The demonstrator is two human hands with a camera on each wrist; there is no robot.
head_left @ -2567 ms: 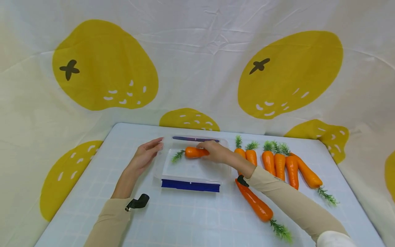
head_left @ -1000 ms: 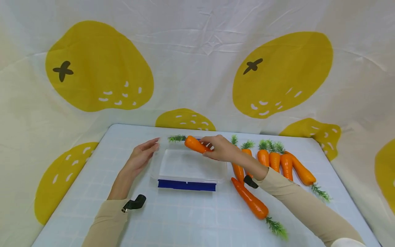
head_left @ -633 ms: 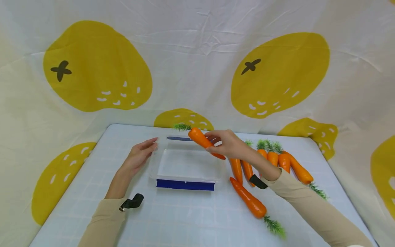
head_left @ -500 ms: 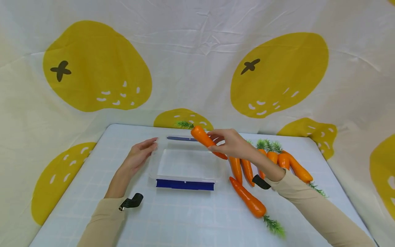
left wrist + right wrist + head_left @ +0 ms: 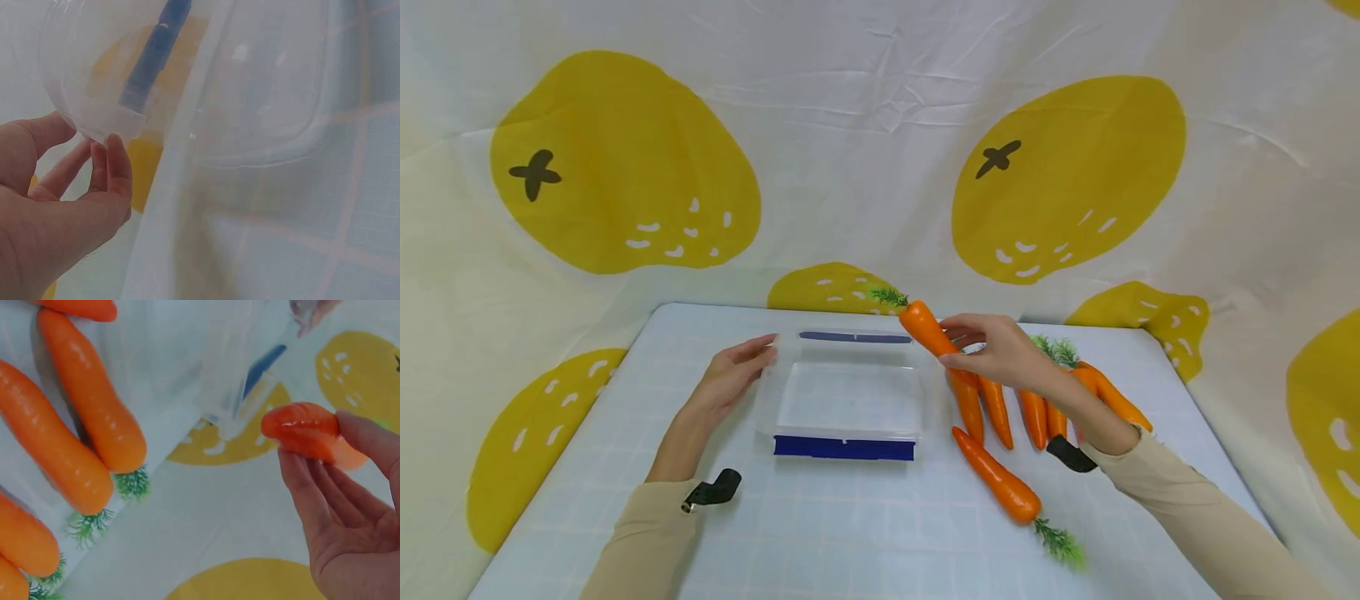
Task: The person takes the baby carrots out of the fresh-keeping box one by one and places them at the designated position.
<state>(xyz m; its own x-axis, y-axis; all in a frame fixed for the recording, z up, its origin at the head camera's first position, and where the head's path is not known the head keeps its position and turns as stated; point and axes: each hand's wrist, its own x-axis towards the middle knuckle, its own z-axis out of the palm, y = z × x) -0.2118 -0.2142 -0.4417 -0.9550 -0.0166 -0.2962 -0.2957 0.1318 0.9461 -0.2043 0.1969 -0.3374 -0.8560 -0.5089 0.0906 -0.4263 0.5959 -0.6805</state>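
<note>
My right hand [image 5: 1000,350] holds an orange carrot [image 5: 922,323] with a green leafy top, tilted in the air just right of a clear plastic container [image 5: 850,433]. In the right wrist view, thumb and fingers pinch the carrot [image 5: 303,431] by its narrow part. The container has blue latches on its near and far sides, and its inside looks bare. At its left rim is my left hand [image 5: 730,379]. In the left wrist view, thumb and fingertips of the left hand [image 5: 81,181] grip the container's rim [image 5: 109,119].
Several carrots [image 5: 996,412] lie side by side right of the container, partly hidden by my right arm. Another carrot [image 5: 1000,479] lies apart, nearer the front, its leaves toward me. A white cloth with yellow fruit prints [image 5: 625,167] hangs behind the table [image 5: 850,533].
My right hand has lifted the carrot from inside the container and carried it up and right, over the right rim. The left hand has stayed at the left rim.
</note>
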